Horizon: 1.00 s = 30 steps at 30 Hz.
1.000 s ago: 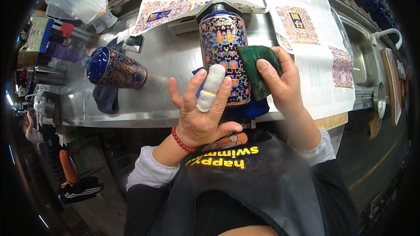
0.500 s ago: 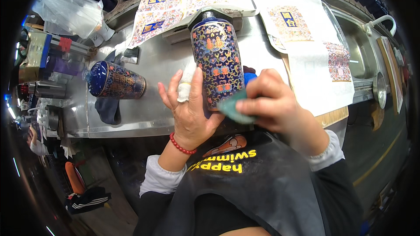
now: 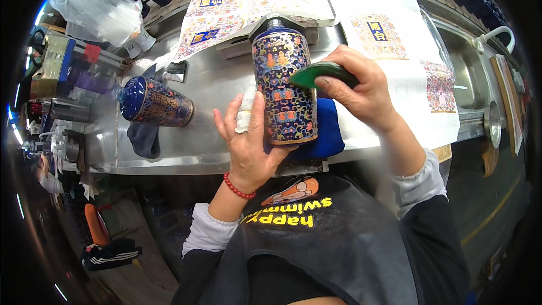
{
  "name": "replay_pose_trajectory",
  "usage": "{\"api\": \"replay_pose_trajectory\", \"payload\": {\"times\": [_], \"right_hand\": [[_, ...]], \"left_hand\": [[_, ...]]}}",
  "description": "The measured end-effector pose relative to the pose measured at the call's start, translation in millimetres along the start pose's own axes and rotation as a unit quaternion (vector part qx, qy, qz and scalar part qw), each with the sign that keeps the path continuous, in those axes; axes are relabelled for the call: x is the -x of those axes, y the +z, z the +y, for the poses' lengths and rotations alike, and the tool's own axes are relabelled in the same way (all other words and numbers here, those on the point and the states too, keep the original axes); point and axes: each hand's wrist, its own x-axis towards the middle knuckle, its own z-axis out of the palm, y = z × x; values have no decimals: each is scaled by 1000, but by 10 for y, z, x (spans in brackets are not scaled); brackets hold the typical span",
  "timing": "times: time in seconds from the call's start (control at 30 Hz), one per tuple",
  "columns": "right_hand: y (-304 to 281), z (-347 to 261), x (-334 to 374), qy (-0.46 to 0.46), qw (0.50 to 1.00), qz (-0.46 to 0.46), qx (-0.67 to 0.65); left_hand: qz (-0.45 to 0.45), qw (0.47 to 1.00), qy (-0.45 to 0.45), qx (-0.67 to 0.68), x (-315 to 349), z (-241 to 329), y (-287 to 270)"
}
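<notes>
One bottle (image 3: 284,85) lies neck pointing away, left fingers (image 3: 257,116) cupping it, right fingers (image 3: 353,63) gripping a scraper (image 3: 309,74).

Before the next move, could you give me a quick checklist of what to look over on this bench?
1. Left hand placed at the patterned blue bottle: ok, it is along the bottle's left side and lower end.
2. Right hand has a grip on the green flat tool: ok.
3. Tool pressed against the bottle: cannot tell; its tip overlaps the bottle in view.
4. White wrap in place on a left finger: ok.
5. Blue cloth fully beneath the bottle: not ok, part sticks out to the right.
6. Second bottle clear of both hands: ok, apart on the left.
</notes>
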Motion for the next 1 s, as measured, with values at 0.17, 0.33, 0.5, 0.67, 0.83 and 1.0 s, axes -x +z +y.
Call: {"api": "replay_pose_trajectory", "payload": {"times": [0.17, 0.33, 0.5, 0.67, 0.83, 1.0], "right_hand": [[24, -43, 68, -234, 962, -137, 31], [51, -11, 17, -164, 977, -28, 135], [23, 12, 132, -92, 987, -128, 17], [50, 131, 261, 99, 986, 15, -133], [130, 213, 381, 146, 978, 56, -136], [165, 261, 398, 128, 981, 64, -132]], "left_hand": [[12, 1000, 3, -2, -12, 11, 13], [8, 1000, 6, -1, -22, 7, -4], [48, 998, -10, 31, -3, 43, 32], [12, 980, 182, -82, -31, 201, -116], [-11, 982, 116, -146, -184, 391, -168], [-14, 984, 71, -162, -236, 469, -183]]}}
